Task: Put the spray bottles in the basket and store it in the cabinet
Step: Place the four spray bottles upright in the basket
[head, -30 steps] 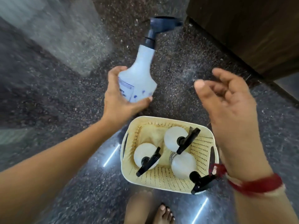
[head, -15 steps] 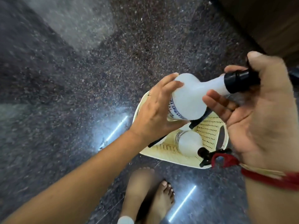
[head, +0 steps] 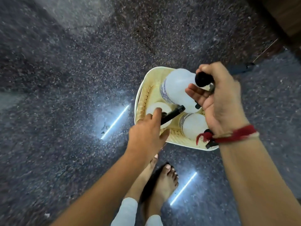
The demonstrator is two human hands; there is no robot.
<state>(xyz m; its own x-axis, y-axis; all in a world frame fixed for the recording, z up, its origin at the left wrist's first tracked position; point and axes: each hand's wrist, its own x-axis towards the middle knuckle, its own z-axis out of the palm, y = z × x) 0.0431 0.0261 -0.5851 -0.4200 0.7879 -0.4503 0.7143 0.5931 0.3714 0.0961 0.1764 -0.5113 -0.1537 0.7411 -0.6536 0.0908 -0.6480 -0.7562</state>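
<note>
A cream perforated basket [head: 141,101] sits on the dark speckled floor. My right hand [head: 219,98] grips the black neck of a white spray bottle [head: 177,87], which tilts into the basket's far side. A second white bottle [head: 156,108] with a black trigger stands at the basket's left. A third white bottle [head: 193,124] stands at the near right, its trigger partly behind my wrist. My left hand [head: 146,136] hovers over the basket's near-left rim, fingers spread beside the second bottle's trigger, holding nothing.
The polished granite floor [head: 65,95] reflects two bright light strips. A dark wooden cabinet [head: 286,15] fills the top right corner. My bare feet [head: 162,181] stand just in front of the basket.
My left hand has let go of the bottle and dropped to the basket's near-left rim. My right hand has lowered the bottle into the basket's far side.
</note>
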